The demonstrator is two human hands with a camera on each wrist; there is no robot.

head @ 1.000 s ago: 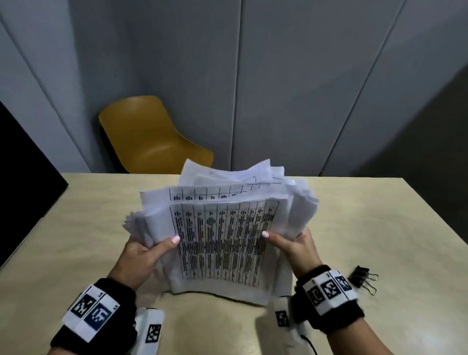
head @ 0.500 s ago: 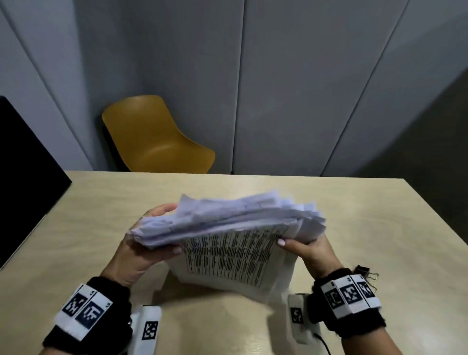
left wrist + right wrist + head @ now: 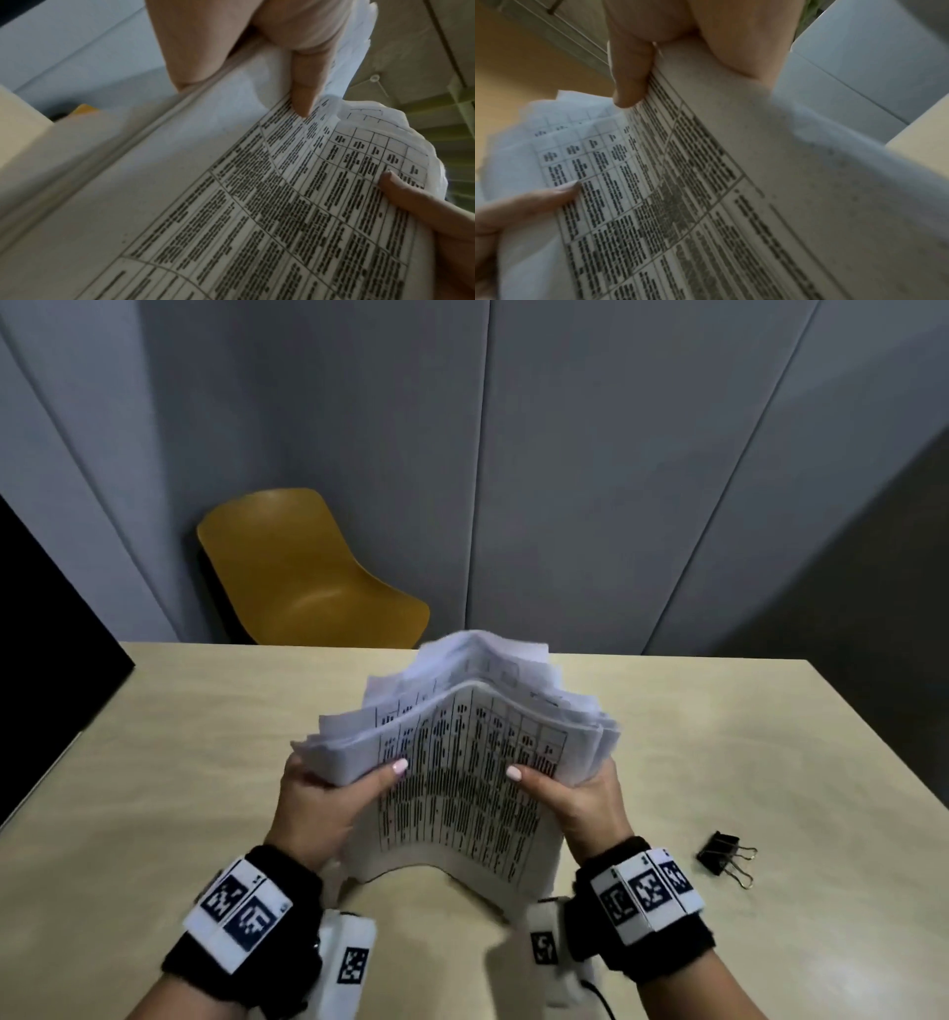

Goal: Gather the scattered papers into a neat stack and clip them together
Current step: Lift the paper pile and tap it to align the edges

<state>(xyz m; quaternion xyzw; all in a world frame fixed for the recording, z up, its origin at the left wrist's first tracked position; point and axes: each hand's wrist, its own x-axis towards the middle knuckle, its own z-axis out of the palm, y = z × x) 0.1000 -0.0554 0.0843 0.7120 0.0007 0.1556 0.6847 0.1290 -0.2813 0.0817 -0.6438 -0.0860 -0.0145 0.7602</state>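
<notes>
**Stack held upright between both hands, clip loose on desk**

Surroundings. Clip, black with wire handles, lies on the desk just right of the right wrist, apart from hand and papers. Yellow chair stands beyond the far desk edge, ahead and left of the hands, against a grey panelled wall. A dark panel borders the desk out past the left hand. Nothing lies between the right hand and the clip.

Edges and room. Far desk edge runs just behind the top of the papers. Bare desk spreads to the left of the left hand and to the right beyond the clip. The desk's right edge slants away well past the clip.

Papers. The papers stand on their lower edge on the desk, bowed toward the camera, printed table facing the person. Top edges are ragged and fanned, not flush. Left hand grasps the left side, thumb across the front sheet, fingers behind. Right hand grasps the right side the same way. Wrist views confirm each thumb pressed on the printed face. Motion blur at the lower right corner of the stack.
</notes>
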